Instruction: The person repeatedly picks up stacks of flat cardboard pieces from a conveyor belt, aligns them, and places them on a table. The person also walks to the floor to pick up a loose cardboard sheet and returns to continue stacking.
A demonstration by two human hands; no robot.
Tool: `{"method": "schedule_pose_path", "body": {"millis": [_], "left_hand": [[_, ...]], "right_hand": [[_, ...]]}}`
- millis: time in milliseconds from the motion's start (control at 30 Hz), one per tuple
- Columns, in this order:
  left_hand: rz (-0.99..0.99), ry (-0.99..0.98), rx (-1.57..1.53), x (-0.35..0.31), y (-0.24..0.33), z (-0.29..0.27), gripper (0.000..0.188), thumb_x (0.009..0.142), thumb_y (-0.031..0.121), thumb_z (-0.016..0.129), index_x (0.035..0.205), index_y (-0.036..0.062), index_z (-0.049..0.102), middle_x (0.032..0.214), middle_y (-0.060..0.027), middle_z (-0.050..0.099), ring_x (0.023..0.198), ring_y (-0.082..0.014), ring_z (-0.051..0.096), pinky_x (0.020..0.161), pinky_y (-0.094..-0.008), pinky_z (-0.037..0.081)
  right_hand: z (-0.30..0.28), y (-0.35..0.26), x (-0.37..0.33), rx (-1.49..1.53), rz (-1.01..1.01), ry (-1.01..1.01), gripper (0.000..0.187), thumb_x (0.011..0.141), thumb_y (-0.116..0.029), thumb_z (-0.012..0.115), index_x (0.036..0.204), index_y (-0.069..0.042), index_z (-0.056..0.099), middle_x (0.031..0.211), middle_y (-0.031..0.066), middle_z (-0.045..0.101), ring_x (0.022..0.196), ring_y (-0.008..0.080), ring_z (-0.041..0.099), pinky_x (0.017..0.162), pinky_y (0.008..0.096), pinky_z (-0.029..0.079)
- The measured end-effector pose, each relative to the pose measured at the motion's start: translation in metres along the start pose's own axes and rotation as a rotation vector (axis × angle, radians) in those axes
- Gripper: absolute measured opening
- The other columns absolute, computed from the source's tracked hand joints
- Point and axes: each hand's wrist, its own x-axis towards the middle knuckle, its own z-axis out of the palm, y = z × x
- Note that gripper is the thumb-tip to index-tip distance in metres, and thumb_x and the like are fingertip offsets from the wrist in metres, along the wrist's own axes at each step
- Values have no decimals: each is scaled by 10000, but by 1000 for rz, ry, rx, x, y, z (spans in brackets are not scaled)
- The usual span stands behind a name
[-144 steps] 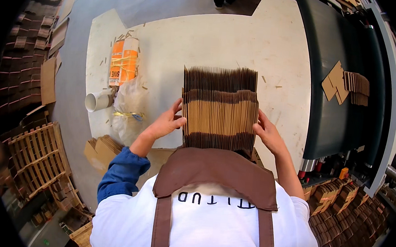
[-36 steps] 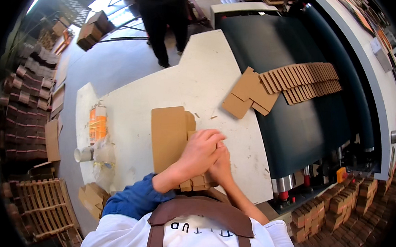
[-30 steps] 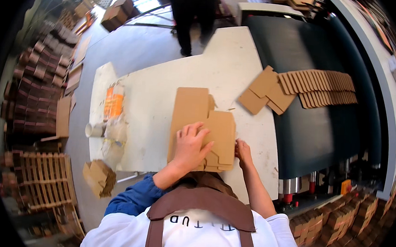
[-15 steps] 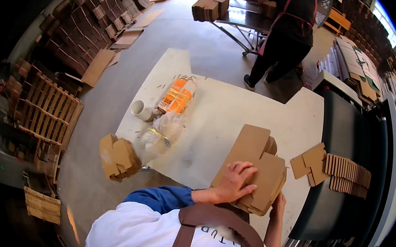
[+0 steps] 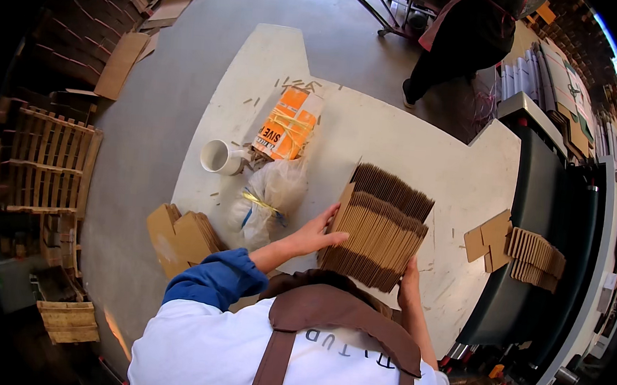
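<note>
A thick stack of flat brown cardboard box blanks (image 5: 381,230) stands on edge at the near side of the white table (image 5: 391,137), its many layered edges facing up. My left hand (image 5: 314,234) presses on the stack's left side, thumb lying over the near left corner. Against the lower right side rests my right hand (image 5: 410,284), its fingers partly hidden by the stack. Between them the two hands hold the blanks together.
An orange and white package (image 5: 284,130), a white cup-like cylinder (image 5: 216,156) and a tied clear plastic bag (image 5: 272,193) lie on the table. More blanks (image 5: 187,240) sit at the left. A dark conveyor (image 5: 548,198) carries fanned blanks (image 5: 535,255); a co-worker (image 5: 465,50) stands beyond.
The stack has turned from lying with its broad face up to standing on edge. My left hand has moved from its top to its left side. The view has tipped down.
</note>
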Motion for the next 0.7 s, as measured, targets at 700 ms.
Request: {"method": "schedule_pose_path", "body": {"millis": [700], "left_hand": [[227,819,727,85,35,-237,476,907,241,542,1296,-14,444,1181,-179,584,1069,-232,574,898,-335,455]], "right_hand": [[100,-110,168,-589,-404,26,728,903,-562,383,1358,5,371,1252,250,520,1185,366,487,987,384,382]]}}
